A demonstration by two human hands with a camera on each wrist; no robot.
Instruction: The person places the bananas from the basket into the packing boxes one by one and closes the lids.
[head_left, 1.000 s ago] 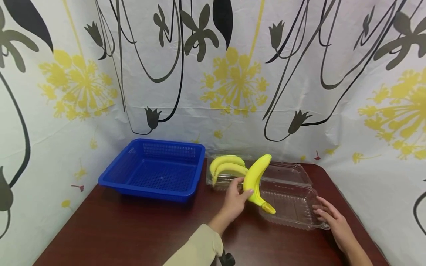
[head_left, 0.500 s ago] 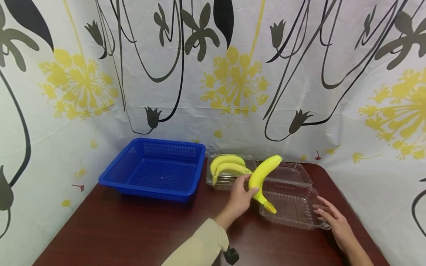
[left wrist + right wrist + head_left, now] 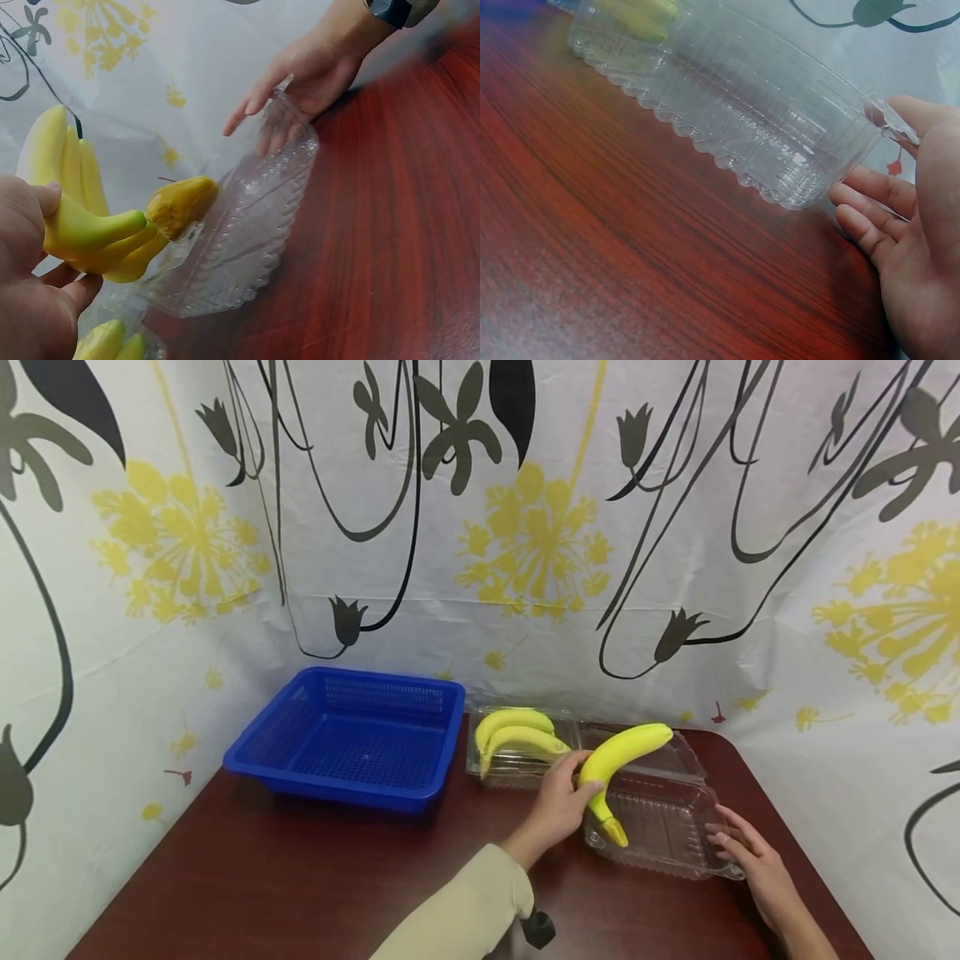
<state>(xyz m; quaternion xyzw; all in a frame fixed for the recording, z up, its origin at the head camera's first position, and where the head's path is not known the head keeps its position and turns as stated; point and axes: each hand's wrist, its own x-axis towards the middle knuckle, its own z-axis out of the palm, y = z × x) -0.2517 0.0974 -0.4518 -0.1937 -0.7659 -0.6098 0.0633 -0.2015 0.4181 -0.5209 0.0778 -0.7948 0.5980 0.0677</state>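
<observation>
Two bare hands are stretched over a dark red wood-grain table (image 3: pixel 300 877). By the right hand (image 3: pixel 767 870), the right end of a clear plastic clamshell base (image 3: pixel 660 835) is touched with slightly spread fingers; whether its rim is pinched cannot be told. By the left hand (image 3: pixel 558 806), a bunch of yellow bananas (image 3: pixel 622 752) is gripped between thumb and fingers. Its long axis is slanted from 1 o'clock at the tips to 7 o'clock at the stem. From the left hand, the base is found at 3 o'clock, nearby; from the right hand, the bunch is found at 10 o'clock, well apart. The base's length is laid nearly from 9 to 3 o'clock, so it is crossed by the bunch at its left end; the height between them cannot be judged. Beyond, at 12 o'clock from the base, its lid (image 3: pixel 675 758) is folded back. At 11 o'clock from the left hand, more bananas (image 3: pixel 517 739) are held in a second clamshell (image 3: pixel 510 778); at 10 o'clock, a blue perforated basket (image 3: pixel 330 785) is placed.
</observation>
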